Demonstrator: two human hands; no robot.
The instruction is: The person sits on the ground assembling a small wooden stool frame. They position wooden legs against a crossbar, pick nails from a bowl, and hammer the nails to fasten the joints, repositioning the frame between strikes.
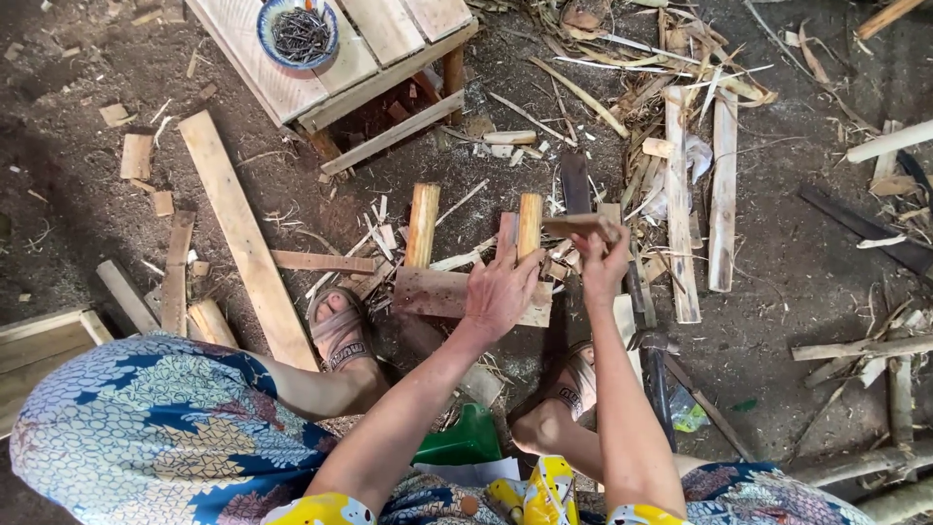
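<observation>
Left hand (501,292) flat, fingers spread on board (432,292); right hand (603,261) closed round wood piece (575,226); hammer (649,335) alongside.

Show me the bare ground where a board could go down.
Bare dirt lies left of the long plank, and right of the two upright slats. It is crowded around the left hand, right hand and the scrap pile.

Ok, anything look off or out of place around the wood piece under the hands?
Mostly clutter: offcuts and splinters lie scattered over the dirt floor. The left hand presses the cross board, the right hand holds a short stick. A hammer lies loose by the right foot. The bowl of nails sits upright, unspilled.
</observation>
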